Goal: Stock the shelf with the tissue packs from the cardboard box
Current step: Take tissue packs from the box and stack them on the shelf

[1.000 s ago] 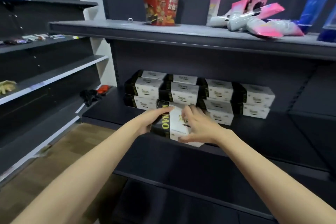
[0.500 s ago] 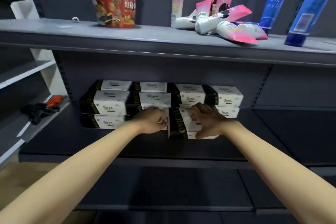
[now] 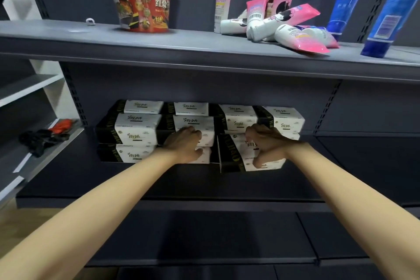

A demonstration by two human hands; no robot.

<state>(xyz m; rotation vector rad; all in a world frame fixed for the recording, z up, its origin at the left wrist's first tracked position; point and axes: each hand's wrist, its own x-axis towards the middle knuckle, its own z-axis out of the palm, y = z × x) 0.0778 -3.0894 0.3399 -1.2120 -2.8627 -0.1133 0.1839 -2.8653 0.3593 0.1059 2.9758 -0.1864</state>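
Right hand [image 3: 268, 143] grips a tissue pack [image 3: 236, 154] (fingertips hidden); left hand [image 3: 184, 143] curls, contents unclear.

Your right hand [image 3: 268, 143] grips the front tissue pack [image 3: 236, 157], thumb beneath its face; your left hand [image 3: 184, 143] presses curled fingers against the stacked packs [image 3: 136, 127].

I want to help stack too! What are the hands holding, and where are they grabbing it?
The right hand grips a tissue pack by its top and front face. The left hand rests curled against the stacked packs; a real grip cannot be told.
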